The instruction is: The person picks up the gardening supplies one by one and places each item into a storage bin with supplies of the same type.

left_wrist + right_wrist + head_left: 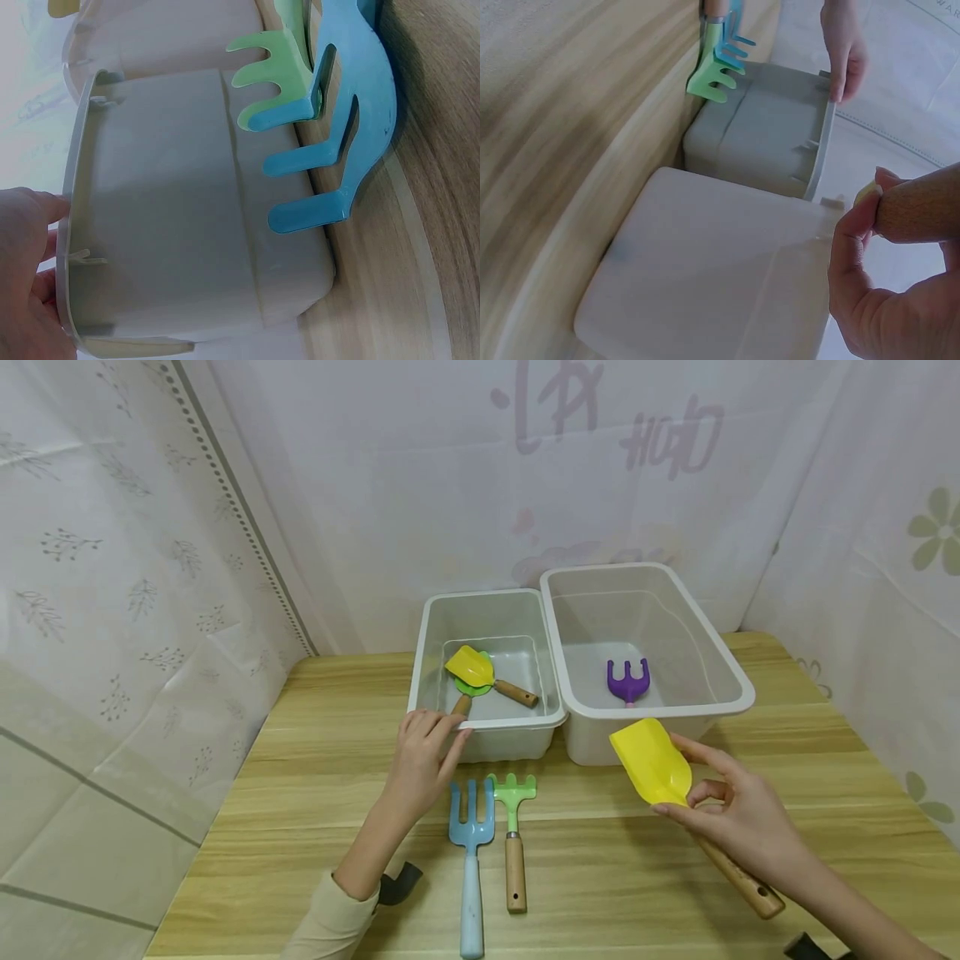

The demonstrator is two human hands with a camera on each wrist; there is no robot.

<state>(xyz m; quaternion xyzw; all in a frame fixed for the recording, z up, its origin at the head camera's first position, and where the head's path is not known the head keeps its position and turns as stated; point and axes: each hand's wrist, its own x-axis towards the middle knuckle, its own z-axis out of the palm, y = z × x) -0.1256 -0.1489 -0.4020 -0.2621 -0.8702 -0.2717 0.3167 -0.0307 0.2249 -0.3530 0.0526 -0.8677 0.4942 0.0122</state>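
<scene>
My right hand [738, 814] pinches a yellow hand shovel [651, 762] where its scoop meets the wooden handle, tilted above the table before the right bin. The handle slants down toward my wrist; its end looms large in the right wrist view. At the left bin [517, 743], my left hand [422, 762] grips the front rim near its left corner, thumb along the outside. Inside that bin another yellow shovel [471, 667] lies across a green tool [474, 690] with a wooden handle. A purple hand fork [628, 681] is in the right bin [731, 703], its handle mostly hidden.
On the wooden table [360, 693] below the left bin lie a blue hand fork [471, 835] and a small green rake [513, 793], side by side, handles toward me. Both bins stand against each other near a hanging printed curtain [420, 485].
</scene>
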